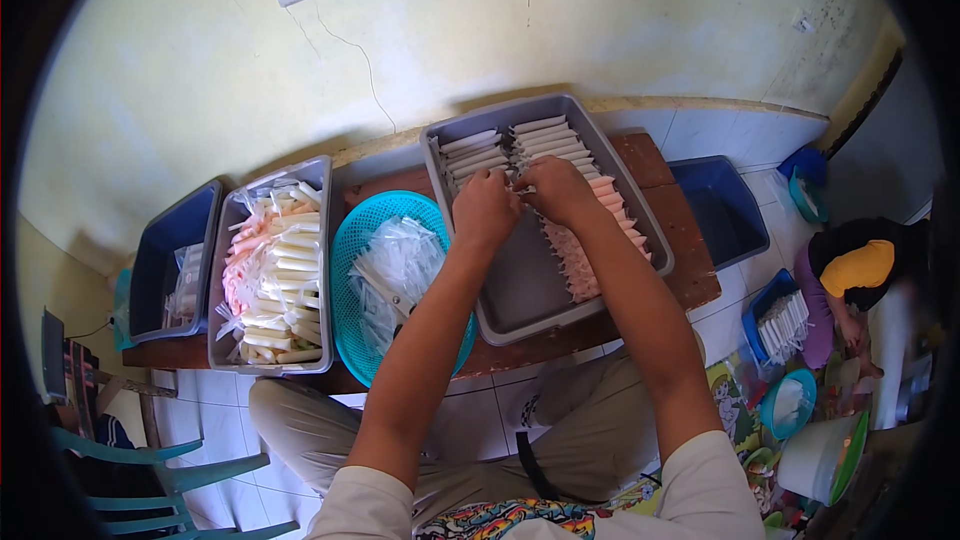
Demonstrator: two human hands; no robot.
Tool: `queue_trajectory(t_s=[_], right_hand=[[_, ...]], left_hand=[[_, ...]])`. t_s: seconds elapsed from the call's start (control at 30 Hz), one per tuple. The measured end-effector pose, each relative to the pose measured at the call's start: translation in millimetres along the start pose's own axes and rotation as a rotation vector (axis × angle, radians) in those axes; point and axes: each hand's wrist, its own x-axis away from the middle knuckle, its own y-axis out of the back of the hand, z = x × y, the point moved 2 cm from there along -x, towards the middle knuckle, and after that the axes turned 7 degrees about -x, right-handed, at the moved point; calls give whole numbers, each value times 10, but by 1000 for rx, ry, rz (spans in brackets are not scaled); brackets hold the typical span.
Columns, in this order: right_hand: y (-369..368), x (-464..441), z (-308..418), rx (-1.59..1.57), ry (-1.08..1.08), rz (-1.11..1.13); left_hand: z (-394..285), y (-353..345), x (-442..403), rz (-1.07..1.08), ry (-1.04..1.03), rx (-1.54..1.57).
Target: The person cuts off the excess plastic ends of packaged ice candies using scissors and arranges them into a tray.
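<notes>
Both hands meet over a grey tray (515,325) lined with rows of thin wrapped sticks. My left hand (486,210) is closed at the end of the left row of white sticks (470,152). Close beside it, my right hand (556,190) is closed too, over the right row, where white sticks (548,137) give way to pink sticks (575,265). What the fingertips hold is too small to make out. Left of the tray, a turquoise basket (347,240) holds clear plastic wrappers (405,255) and scissors (392,292).
A grey bin (322,270) of yellow and pink filled tubes and a blue bin (212,250) stand left on the wooden bench (690,240). Another blue bin (715,210) is at right. A person (850,270) sits far right near tubs. A green chair (190,480) stands lower left.
</notes>
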Motion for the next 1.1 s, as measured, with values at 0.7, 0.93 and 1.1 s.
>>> queue_trajectory(t_s=[0.7, 0.93, 1.1], right_hand=[[671, 168, 709, -811, 44, -226], [923, 452, 1328, -981, 172, -292], [727, 460, 1489, -1179, -51, -265]], left_hand=[[-112, 744, -67, -312, 2, 1058], [-43, 1348, 119, -319, -52, 935], [116, 1590, 460, -283, -209, 655]])
